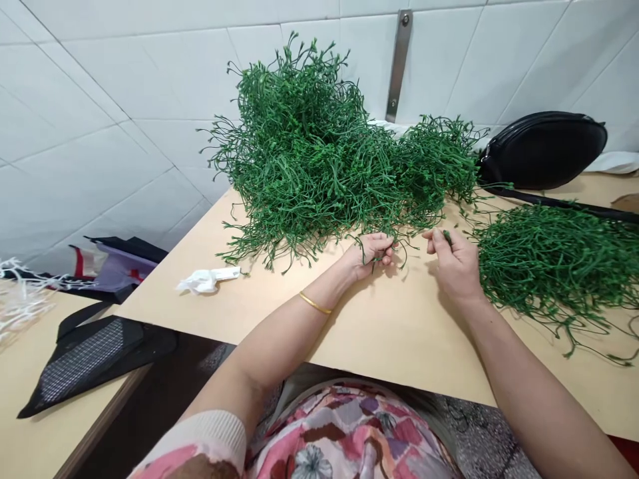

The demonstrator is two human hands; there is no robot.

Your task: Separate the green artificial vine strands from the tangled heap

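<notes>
My left hand (pixel 373 255) is closed on a thin green stem piece (pixel 399 249) with small branching tips, low over the table in front of a big heap of green stems (pixel 309 153). To its right, my right hand (pixel 453 261) is closed, thumb against fingers, with a small dark green bit (pixel 446 235) showing at the thumb. Most of what its curled fingers hold is hidden. Beside that hand lies a second, flatter pile of green stems (pixel 559 256). The two hands are apart.
A black bag (pixel 546 150) with its strap stands at the back right. Crumpled white tissue (pixel 207 280) rests on the light wooden table (pixel 379 332). At the left, a lower surface holds a black mesh item (pixel 90 359) and white branching pieces (pixel 24 293). A tiled wall (pixel 124 66) stands behind.
</notes>
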